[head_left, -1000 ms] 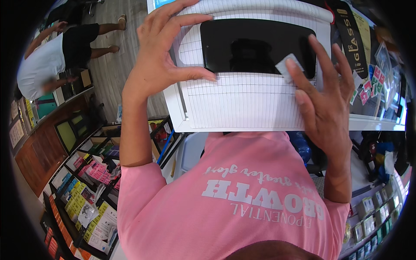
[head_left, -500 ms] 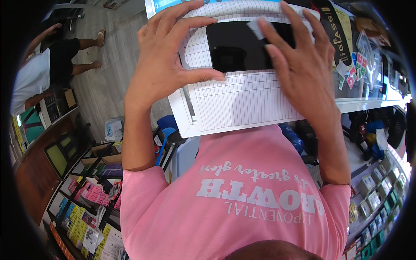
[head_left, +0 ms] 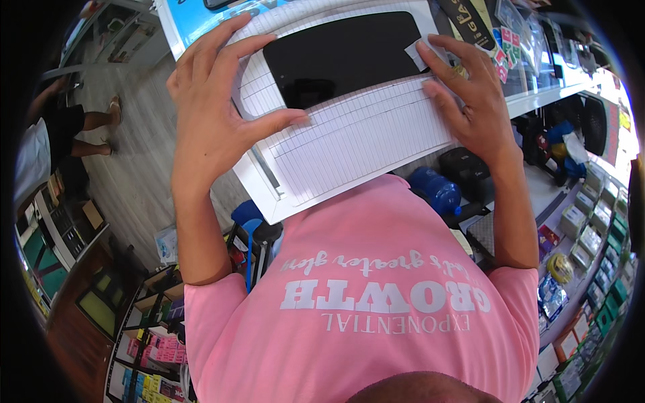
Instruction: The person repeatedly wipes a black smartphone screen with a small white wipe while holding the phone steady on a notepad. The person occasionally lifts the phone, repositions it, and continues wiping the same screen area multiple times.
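A smartphone with a glossy black screen lies face up on a ruled paper sheet, its long side running left to right. My left hand steadies its left end, the index fingertip at the upper corner and the thumb at the lower corner. Over the right end is my right hand, with a small white wipe at the tip of its index finger. The wipe rests on the screen's right edge; the right thumb is apart, below the phone.
The sheet lies on a white-framed counter. Beyond the right hand are a black and gold packet and small coloured stickers. Shelves with packaged goods stand at the lower right. Another person is at the far left.
The white wipe and my right hand have gone from the screen's upper middle to its right end. More of the screen shows. The view has shifted, while my left hand keeps its place on the phone.
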